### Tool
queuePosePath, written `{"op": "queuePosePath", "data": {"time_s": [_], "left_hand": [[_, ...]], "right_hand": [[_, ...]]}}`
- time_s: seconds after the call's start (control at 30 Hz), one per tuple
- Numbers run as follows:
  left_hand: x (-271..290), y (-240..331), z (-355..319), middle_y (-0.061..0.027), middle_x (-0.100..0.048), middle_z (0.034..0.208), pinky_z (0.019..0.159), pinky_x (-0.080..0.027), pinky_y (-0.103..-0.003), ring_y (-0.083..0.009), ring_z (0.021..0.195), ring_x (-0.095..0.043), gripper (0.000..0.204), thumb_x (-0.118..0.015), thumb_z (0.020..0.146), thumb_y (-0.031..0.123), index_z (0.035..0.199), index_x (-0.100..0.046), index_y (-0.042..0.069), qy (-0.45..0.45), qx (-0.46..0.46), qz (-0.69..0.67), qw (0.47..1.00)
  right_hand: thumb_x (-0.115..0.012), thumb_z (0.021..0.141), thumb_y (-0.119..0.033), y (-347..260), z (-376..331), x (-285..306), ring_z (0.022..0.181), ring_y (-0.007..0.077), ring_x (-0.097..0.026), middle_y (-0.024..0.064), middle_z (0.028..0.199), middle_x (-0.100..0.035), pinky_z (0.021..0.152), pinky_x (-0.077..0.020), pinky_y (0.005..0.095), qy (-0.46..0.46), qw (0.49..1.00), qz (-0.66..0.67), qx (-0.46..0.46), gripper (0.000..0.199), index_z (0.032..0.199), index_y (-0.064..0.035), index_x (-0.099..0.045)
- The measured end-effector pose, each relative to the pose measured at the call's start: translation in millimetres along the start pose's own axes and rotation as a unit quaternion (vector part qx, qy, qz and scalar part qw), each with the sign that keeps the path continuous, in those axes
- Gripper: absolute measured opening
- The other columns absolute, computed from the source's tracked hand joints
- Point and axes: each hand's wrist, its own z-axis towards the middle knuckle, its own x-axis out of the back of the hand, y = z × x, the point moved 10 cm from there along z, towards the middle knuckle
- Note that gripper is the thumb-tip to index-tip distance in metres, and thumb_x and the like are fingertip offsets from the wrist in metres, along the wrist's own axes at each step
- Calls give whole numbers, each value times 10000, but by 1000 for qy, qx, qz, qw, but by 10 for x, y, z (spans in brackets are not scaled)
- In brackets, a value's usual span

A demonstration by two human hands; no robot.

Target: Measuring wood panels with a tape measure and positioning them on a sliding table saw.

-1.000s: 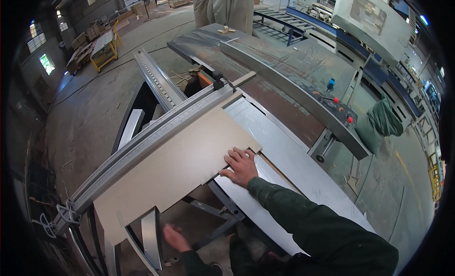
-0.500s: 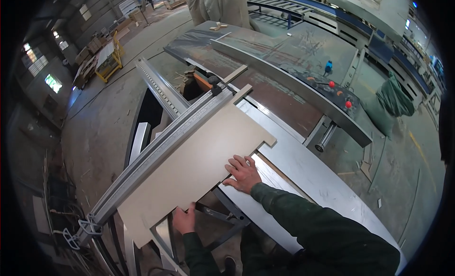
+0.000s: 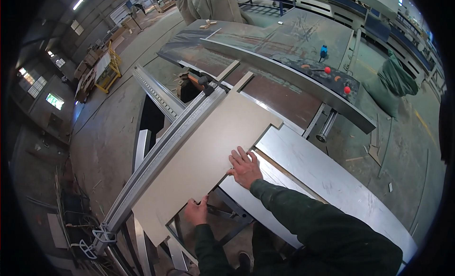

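A pale beige board [image 3: 199,143] with notched edges lies along a long metal fence [image 3: 166,150] on a sliding table saw. My left hand [image 3: 196,211] grips its near edge, thumb on top and the other fingers partly hidden below. My right hand [image 3: 245,169] rests on the board near its inner edge, fingers stretched out and slightly spread. A narrow arm of the board reaches onto the brown saw table [image 3: 279,103]. Beside that arm sits a short loose strip [image 3: 228,70]. Under my right forearm runs the silvery sliding table [image 3: 313,169].
A long metal guide [image 3: 284,69] crosses the saw table, with red knobs [image 3: 327,70] and a blue object [image 3: 323,51] behind it. A green sack [image 3: 395,81] stands at the right. At the far left is a yellow-framed cart [image 3: 110,69]. Scraps litter the floor.
The board has slid a little forward and right along the fence, with both hands moving along with it. The whole view has also shifted slightly.
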Motion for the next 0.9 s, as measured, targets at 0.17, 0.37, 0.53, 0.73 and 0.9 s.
{"op": "queuePosePath", "data": {"time_s": [0.17, 0.37, 0.53, 0.73, 0.9], "left_hand": [[-8, 40, 9, -190, -647, 698, 644, -509, -519, -431, 697, -660, 651, -906, 703, 596, 754, -597, 25, -21, 24, 5, 999], [-99, -21, 94, -198, -691, 753, 677, -531, -510, -418, 723, -683, 616, -895, 735, 582, 818, -655, 20, -31, 34, 6, 999], [-43, -375, -200, -221, -741, 856, 738, -557, -513, -422, 804, -721, 547, -812, 848, 573, 933, -736, 38, 2, 25, -165, 986], [-330, -1326, -1153, -245, -749, 869, 784, -554, -540, -450, 874, -727, 588, -615, 978, 615, 906, -791, 59, -105, 146, 43, 983], [-760, -1483, -1129, -265, -747, 899, 823, -539, -553, -466, 870, -724, 728, -412, 1036, 641, 946, -827, 50, -222, 70, 128, 964]], "right_hand": [[-732, 945, -409, 8, 32, -47, 1517, 297, -418, 96, 1509, -587, 1200, -309, 520, -10, 1000, -11, 3, 540, 1368, -83, -651], [-730, 948, -390, 3, 76, -127, 1507, 312, -425, 102, 1499, -586, 1227, -308, 541, -7, 1000, -11, 8, 538, 1376, -77, -639], [-715, 947, -448, -12, 245, -191, 1489, 327, -437, 117, 1478, -593, 1254, -283, 561, -18, 999, -19, 47, 583, 1381, -68, -635], [-652, 960, -584, 70, 529, -405, 1502, 356, -408, 136, 1513, -557, 1280, -226, 583, -102, 989, -5, 109, 720, 1450, -61, -588], [-641, 961, -583, 38, 643, -537, 1536, 364, -365, 161, 1545, -528, 1286, -188, 606, -86, 990, -32, 108, 763, 1485, -36, -552]]}}
